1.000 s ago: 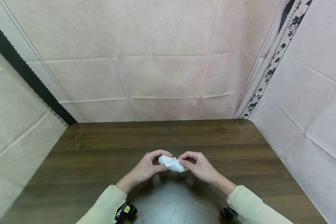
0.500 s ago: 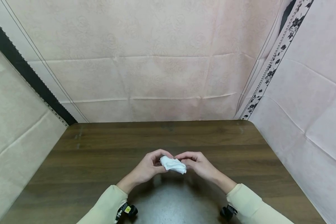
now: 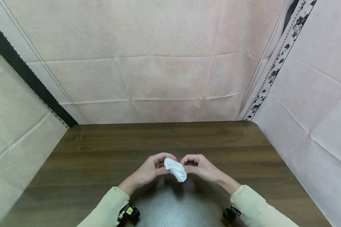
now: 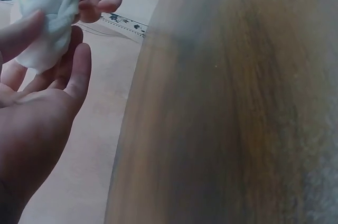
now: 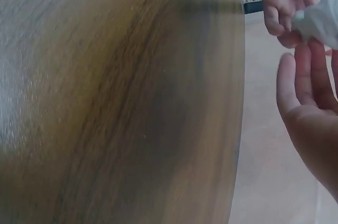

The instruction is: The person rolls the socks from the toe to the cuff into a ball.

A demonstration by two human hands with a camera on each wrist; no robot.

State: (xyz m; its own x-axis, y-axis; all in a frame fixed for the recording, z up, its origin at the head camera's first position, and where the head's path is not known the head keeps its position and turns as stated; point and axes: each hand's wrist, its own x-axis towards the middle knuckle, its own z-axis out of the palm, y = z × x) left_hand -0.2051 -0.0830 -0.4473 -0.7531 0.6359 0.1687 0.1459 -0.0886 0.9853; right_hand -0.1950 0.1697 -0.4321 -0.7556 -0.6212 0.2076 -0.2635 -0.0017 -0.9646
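A small rolled bundle of white cloth [image 3: 175, 169] hangs slantwise between both hands above the table, its lower end toward the person. My left hand [image 3: 155, 166] grips its upper left part, thumb in front and fingers behind; the left wrist view shows the thumb pressing the cloth [image 4: 50, 36]. My right hand [image 3: 199, 167] has curled fingers, with thumb and index fingertips at the bundle's right edge. In the right wrist view, the fingers of the right hand [image 5: 311, 102] reach up to the cloth [image 5: 319, 23], which is partly cut off by the frame.
Under the hands lies a dark brown wooden table [image 3: 116, 142] with a glossy patch near its front. Pale patterned cloth hangs behind it [image 3: 159, 78] and along both sides. Black devices are strapped at the wrists, over pale sleeves [image 3: 253, 201].
The white bundle has turned, its lower right end swinging down toward the person. My right hand's fingertips have shifted along its right side; the left hand has barely moved.
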